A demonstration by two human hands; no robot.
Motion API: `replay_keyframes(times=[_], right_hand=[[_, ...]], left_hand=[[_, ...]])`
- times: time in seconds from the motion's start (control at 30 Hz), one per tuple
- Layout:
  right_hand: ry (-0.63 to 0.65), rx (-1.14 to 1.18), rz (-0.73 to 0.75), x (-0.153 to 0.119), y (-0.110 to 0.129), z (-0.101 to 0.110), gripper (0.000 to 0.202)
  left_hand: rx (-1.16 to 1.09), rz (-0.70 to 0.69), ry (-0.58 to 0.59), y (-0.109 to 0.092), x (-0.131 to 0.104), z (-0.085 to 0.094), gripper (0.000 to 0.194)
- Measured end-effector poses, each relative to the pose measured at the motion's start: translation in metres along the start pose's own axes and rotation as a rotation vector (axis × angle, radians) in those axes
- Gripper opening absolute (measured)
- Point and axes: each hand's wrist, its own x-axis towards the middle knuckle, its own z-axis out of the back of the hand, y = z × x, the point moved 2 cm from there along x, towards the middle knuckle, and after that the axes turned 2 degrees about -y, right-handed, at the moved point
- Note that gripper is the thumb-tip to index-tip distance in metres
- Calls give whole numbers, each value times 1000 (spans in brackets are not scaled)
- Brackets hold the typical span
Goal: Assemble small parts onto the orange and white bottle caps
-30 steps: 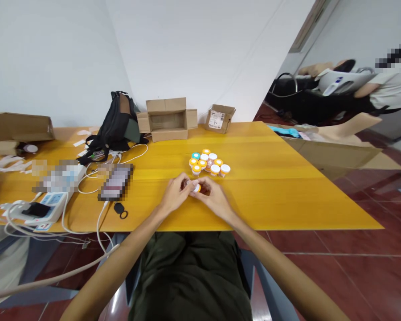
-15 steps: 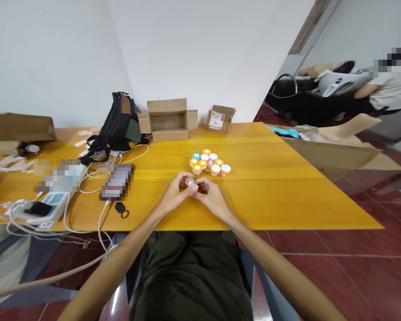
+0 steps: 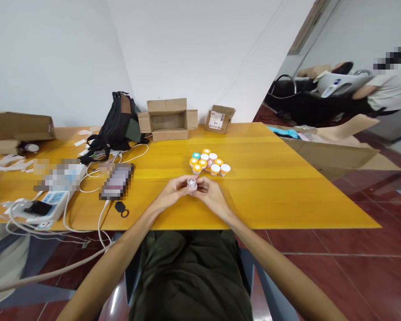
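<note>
Between the fingertips of both my hands is a small clear plastic cup, held just above the table near its front edge. My left hand grips it from the left, thumb in front. From the right, my right hand closes its fingers on the same cup. What is inside the cup is too small to make out. Just beyond my fingers stands a cluster of small lidded jars with orange and white tops; one jar has a teal lid.
An open cardboard box and a smaller carton stand against the wall, beside a black backpack. Left lie a phone, a power strip with cables and a black key fob. A person sits at far right.
The cup has turned in my fingers and shifted slightly right, with more of its top showing. My left hand has moved a little to the left and its fingers are straighter.
</note>
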Motion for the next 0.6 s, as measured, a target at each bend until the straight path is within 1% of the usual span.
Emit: replay_keyframes(times=[0.1, 0.17, 0.2, 0.27, 0.33, 0.4, 0.5, 0.57, 0.6], right_hand=[[1, 4, -6, 0, 0, -1, 33], [12, 2, 0, -1, 1, -2, 35], [19, 0, 6, -1, 1, -2, 36], [19, -5, 11, -1, 2, -2, 36], [8, -8, 4, -1, 1, -1, 37], [2, -12, -11, -1, 1, 0, 37], [5, -6, -28, -1, 0, -1, 38], [7, 2, -31, -1, 1, -2, 40], [9, 3, -29, -1, 1, -1, 40]], left_hand=[[39, 9, -72, 6, 1, 1, 46], [61, -9, -98, 7, 0, 0, 52], [62, -20, -87, 5, -1, 0, 56], [44, -33, -30, 1, -3, 1, 64], [10, -29, 36, -4, -4, 1, 59], [-12, -2, 53, -5, -4, 2, 50], [-15, 20, -36, 0, -3, 4, 47], [-18, 9, -69, 2, -3, 4, 53], [-21, 1, -64, 2, -3, 4, 58]])
